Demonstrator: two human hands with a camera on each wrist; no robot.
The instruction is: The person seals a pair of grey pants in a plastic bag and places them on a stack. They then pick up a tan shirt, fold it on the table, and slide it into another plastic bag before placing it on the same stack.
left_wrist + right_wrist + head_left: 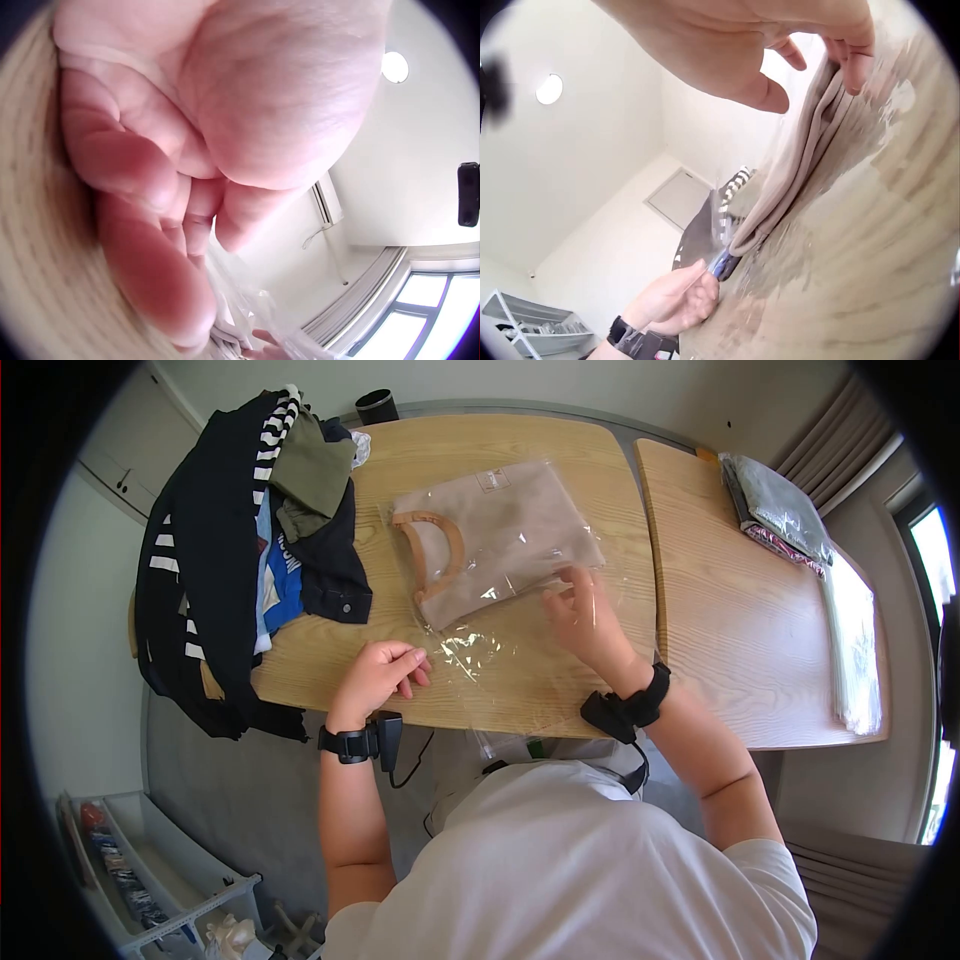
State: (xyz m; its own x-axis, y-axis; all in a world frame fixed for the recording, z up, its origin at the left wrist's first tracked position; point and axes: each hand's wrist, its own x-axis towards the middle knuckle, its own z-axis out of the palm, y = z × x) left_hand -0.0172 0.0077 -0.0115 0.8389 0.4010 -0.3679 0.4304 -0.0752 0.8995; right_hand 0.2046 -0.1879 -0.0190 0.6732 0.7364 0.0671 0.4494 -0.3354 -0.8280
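A folded beige shirt with a tan neckband (530, 515) lies inside a clear plastic bag (480, 645) on the wooden table. The bag's loose film spreads from the shirt toward the table's front edge. My left hand (385, 670) rests low by the bag's left edge, thumb against curled fingers, pinching the film there; the left wrist view shows film just beyond the thumb (244, 214). At the shirt's right corner, my right hand (585, 620) has its fingers bent loosely over the bag. In the right wrist view its fingertips (857, 73) touch the edge, the thumb apart.
Dark, striped and olive clothes (220, 550) are heaped on the table's left end. On the adjoining table (730, 630) at the right lie bagged garments (775, 505) and a stack of clear bags (850, 645). A bin (105, 880) stands on the floor at lower left.
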